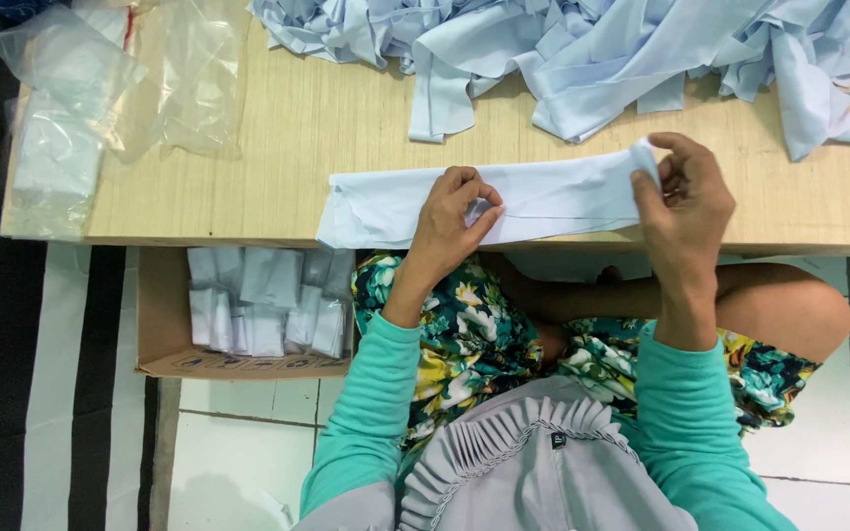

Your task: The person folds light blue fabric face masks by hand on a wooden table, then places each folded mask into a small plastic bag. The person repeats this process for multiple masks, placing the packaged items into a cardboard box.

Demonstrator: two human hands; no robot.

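— Left hand [455, 211] pinches the folded pale-blue fabric strip [543, 202] mid-length; right hand [686, 202] grips its rolled end, fingers closed on it.
— We should keep it taut along the wooden table [287, 128] front edge, edges aligned before creasing.
— Agreed. Strip looks thin, smooth, long fold line, left end doubled over.

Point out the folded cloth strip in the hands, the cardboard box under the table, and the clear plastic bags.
folded cloth strip [563, 197], head view, on its flat middle.
cardboard box [164, 315], head view, on its bare left wall.
clear plastic bags [71, 108], head view, on the crumpled middle of the pile.
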